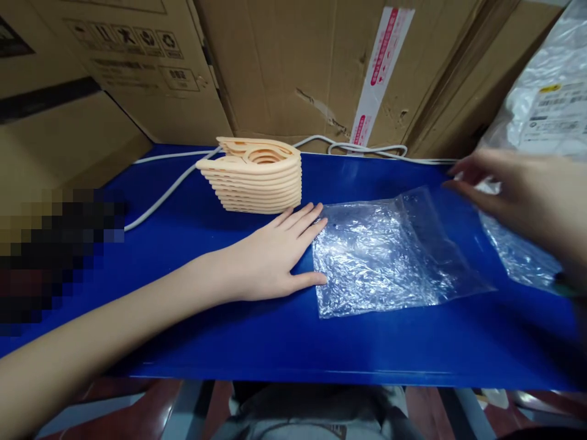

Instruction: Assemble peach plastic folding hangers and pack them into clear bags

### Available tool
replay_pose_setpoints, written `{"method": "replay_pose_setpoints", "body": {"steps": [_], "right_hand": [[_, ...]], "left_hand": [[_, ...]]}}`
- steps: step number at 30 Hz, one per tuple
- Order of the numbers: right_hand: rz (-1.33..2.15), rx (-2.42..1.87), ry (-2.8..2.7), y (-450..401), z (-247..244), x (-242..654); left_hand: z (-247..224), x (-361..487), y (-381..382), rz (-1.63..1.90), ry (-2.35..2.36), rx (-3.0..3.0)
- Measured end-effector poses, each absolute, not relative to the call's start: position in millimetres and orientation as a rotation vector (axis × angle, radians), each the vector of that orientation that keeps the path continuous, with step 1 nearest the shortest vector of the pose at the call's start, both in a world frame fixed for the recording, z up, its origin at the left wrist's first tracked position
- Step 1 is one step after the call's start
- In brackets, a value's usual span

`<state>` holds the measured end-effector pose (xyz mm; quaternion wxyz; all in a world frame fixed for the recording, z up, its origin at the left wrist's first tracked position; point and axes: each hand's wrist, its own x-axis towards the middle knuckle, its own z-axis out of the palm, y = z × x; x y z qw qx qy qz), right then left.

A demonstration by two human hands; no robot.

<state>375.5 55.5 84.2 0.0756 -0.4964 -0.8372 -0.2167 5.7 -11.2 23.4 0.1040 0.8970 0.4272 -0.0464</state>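
Observation:
My left hand lies flat with its fingers spread, the fingertips at the left edge of a clear plastic bag. The bag rests flat and crinkled on the blue table, its narrower flap toward the right. Just beyond my left fingertips stands a neat stack of peach plastic pieces, each with a rounded loop and a pointed end. My right hand is raised past the bag's right end, slightly blurred. Its fingers are bent, with a gap between thumb and forefinger and nothing visible in them.
Cardboard boxes line the back of the blue table. A white cable runs along the rear and behind the stack. At the right lies a large clear plastic package with a white label. Pixelation hides the left side.

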Motion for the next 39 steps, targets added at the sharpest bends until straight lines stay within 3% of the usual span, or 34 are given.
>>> {"method": "replay_pose_setpoints", "body": {"steps": [3,7,12,17,23,33,39], "right_hand": [[-0.502,-1.278,-2.737,49,70,334],[-0.124,-1.386,-2.903,56,55,333],[0.324,-1.542,-2.945,58,56,345],[0.893,-1.346,-2.779,47,62,325],[0.634,-0.689,-2.888,38,50,310],[0.678,-0.924,-3.066,18,40,306],[0.641,-0.813,-2.977,20,29,300]], "left_hand": [[24,3,-11,-0.198,1.229,2.646],[22,-1,-10,-0.197,1.178,2.632],[21,-4,-8,-0.173,1.142,2.608],[27,-5,-4,-0.231,1.125,2.524],[32,-6,-3,-0.262,1.092,2.496],[32,-8,-7,-0.263,1.043,2.474],[26,1,-11,0.079,0.939,2.605]]}}
